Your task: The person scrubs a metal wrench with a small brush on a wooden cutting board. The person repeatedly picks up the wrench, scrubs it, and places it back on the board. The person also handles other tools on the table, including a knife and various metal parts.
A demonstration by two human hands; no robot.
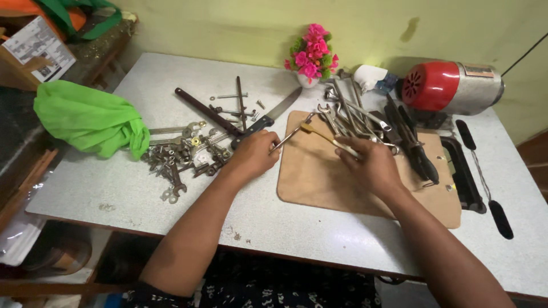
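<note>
My left hand rests at the left edge of a tan wooden board and grips a thin metal spanner that points up and right. Over the board, my right hand holds a slim tool with a yellowish shaft, its tip close to the spanner's head. Just beyond both hands lies a heap of steel spanners on the board's far edge.
Left of my hand sits a pile of nuts, bolts and small wrenches, a knife and a long dark bar. A green cloth lies at the table's left. Pink flowers, a red blower and black-handled tools stand behind.
</note>
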